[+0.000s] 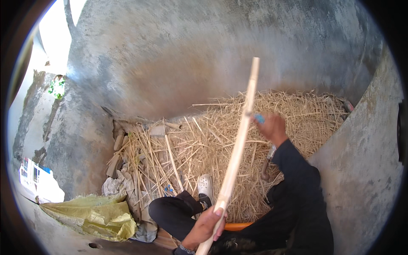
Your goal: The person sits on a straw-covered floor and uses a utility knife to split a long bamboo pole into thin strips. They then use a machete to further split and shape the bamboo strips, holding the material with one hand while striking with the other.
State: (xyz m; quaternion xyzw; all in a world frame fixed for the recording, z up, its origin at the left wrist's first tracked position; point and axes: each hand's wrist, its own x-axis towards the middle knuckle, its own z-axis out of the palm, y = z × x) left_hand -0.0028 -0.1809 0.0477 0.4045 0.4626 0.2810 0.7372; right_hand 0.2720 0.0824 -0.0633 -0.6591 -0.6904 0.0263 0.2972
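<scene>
A long pale bamboo pole slants up and away from my lap, its far end raised above the shavings. My left hand is wrapped round its lower part. Beside a node on the upper part, my right hand is curled closed and slightly blurred. Something blue shows at its fingertips, against or very near the pole; I cannot make out whether it is held or wrapped on a finger. Below the right wrist lies a tool with a curved brown handle, partly hidden by my sleeve.
A thick heap of bamboo shavings covers the floor up to the grey wall. Longer strips lie at the left. A yellow woven sack lies at lower left. My shoe and an orange edge are near the pole.
</scene>
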